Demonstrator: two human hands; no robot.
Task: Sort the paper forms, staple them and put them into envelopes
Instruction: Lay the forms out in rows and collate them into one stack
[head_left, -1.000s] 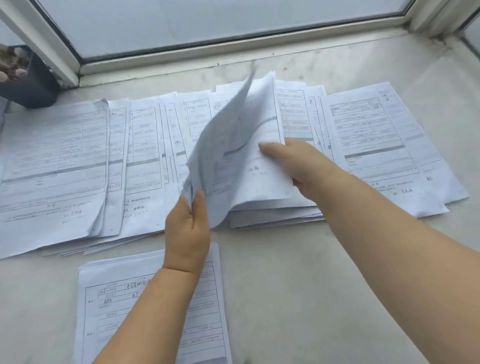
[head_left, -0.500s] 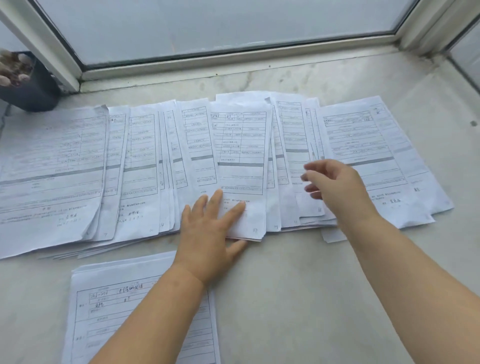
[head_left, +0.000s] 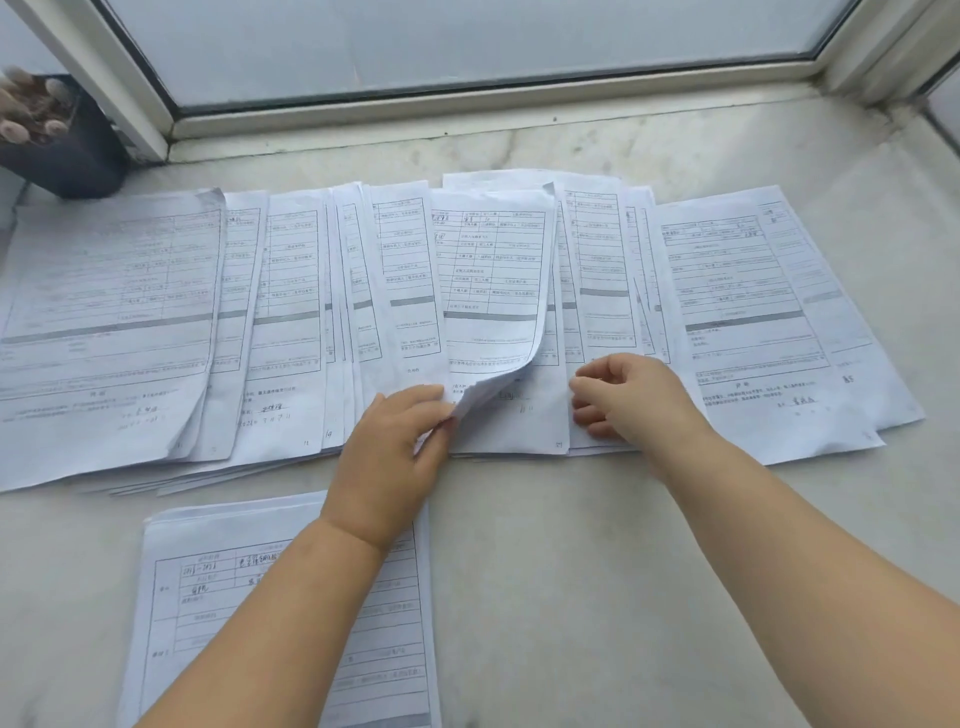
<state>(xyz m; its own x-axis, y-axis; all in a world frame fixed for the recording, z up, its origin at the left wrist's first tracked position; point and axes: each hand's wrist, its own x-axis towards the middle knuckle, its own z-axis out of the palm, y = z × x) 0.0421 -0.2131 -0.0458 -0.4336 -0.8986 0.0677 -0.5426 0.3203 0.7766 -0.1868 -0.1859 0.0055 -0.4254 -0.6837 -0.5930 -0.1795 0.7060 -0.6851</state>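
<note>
Printed paper forms lie fanned in overlapping piles across the marble sill. My left hand (head_left: 397, 447) pinches the lower right corner of the middle form (head_left: 488, 280) and curls it upward, baring the sheet (head_left: 524, 415) beneath. My right hand (head_left: 631, 400) rests with curled fingers on the bottom edge of the pile just to the right. A separate stack of forms (head_left: 208, 597) lies near me, partly under my left forearm.
A dark pot (head_left: 67, 145) stands at the far left corner by the window frame (head_left: 467, 104). More form piles spread to the left (head_left: 104, 322) and right (head_left: 758, 312). Bare marble sill (head_left: 571, 597) shows between my arms.
The sheet I held up a second ago was laid flat on the middle pile. My left hand then went from pressing flat to pinching and lifting that form's corner; my right hand curled onto the neighbouring pile.
</note>
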